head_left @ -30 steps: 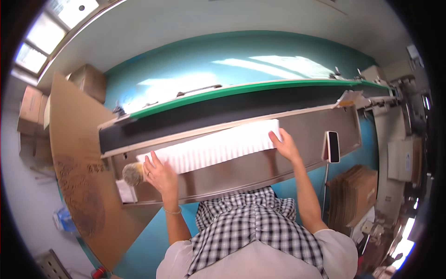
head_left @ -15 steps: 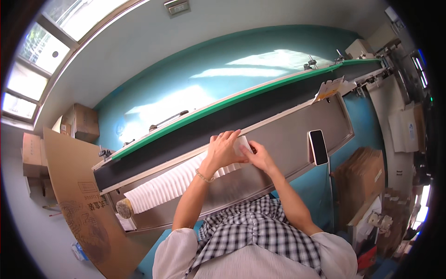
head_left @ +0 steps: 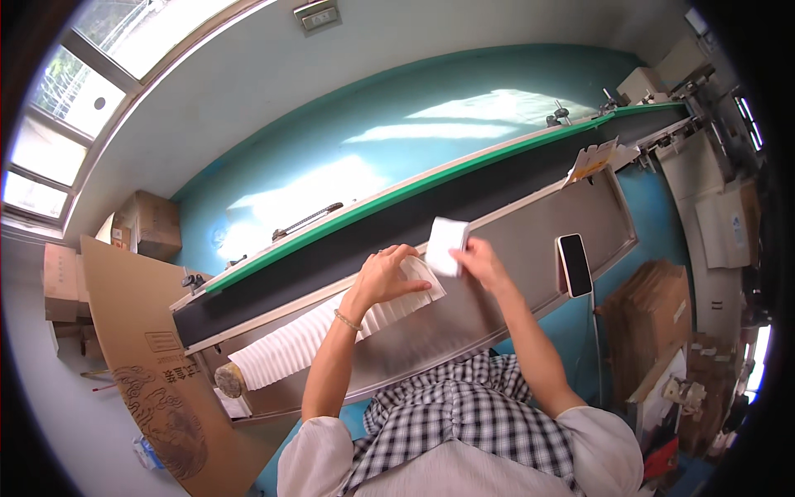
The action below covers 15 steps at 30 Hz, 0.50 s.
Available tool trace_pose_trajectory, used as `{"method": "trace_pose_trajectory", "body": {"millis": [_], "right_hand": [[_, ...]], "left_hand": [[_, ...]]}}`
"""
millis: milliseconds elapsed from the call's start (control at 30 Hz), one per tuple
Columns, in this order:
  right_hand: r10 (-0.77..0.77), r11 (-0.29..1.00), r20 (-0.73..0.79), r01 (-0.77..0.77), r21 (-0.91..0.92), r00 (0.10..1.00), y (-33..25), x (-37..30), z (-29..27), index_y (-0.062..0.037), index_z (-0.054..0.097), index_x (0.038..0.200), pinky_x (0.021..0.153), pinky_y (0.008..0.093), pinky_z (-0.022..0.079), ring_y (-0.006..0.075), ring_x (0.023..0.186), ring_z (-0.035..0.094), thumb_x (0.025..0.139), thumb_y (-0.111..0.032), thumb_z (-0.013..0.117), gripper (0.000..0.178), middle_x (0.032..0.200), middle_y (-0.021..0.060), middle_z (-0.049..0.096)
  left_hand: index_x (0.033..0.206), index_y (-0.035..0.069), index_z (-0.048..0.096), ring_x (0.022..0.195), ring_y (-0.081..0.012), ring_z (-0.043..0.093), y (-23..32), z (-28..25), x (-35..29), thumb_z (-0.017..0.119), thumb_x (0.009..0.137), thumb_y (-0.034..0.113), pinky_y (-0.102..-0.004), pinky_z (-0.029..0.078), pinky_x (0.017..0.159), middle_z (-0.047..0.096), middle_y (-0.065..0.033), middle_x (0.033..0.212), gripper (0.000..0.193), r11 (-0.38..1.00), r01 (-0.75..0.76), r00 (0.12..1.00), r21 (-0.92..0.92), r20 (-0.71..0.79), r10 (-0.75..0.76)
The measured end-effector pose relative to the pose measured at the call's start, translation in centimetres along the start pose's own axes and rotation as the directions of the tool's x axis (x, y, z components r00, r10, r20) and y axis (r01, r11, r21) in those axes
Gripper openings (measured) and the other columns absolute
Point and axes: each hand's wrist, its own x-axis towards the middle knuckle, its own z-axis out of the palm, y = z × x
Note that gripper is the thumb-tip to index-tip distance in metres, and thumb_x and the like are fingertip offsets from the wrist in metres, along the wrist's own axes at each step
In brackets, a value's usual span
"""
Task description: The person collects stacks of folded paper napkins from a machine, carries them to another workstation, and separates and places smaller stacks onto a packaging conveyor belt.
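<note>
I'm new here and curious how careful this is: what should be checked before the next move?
1. Small white folded-paper stack gripped by the right hand: ok.
2. Stack fully clear of the long, white, pleated paper row: cannot tell, they nearly overlap in this view.
3. Left hand at the row's right end: ok.
4. Left grip firm: cannot tell.
5. Row lying along the brownish-grey metal tray: ok.
6. White-edged, black-screened phone away from both hands: ok.
</note>
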Motion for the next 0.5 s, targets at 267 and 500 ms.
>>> {"method": "trace_pose_trajectory", "body": {"millis": [267, 500], "right_hand": [[-0.374, 0.865, 0.068, 0.374, -0.334, 0.925, -0.4, -3.2, 5.9, -0.0027, 0.064, 0.108, 0.067, 0.0281, 0.051, 0.0168, 0.079, 0.066, 0.097, -0.041, 0.063, 0.04, 0.094, 0.0062, 0.069], [-0.085, 0.996, 0.025, 0.085, 0.022, 0.996, 2.0, -3.4, 4.8, 0.0014, 0.065, 0.105, 0.066, 0.0276, 0.049, 0.0109, 0.076, 0.059, 0.093, -0.028, 0.069, 0.032, 0.088, 0.0059, 0.067]], "left_hand": [[0.121, 0.009, 0.061, 0.094, -0.0381, 0.068, -1.3, -0.6, -1.0, 0.085, 0.067, 0.053, -0.0414, 0.055, 0.082, 0.067, -0.0184, 0.114, 0.074, 0.998, -0.06, 0.998, -0.016, -0.019, 0.059], [0.121, 0.01, 0.061, 0.089, -0.0334, 0.069, -1.2, -1.5, -1.8, 0.086, 0.066, 0.052, -0.0412, 0.055, 0.083, 0.067, -0.0161, 0.115, 0.074, 0.998, 0.02, 0.999, -0.052, 0.048, -0.017]]}}
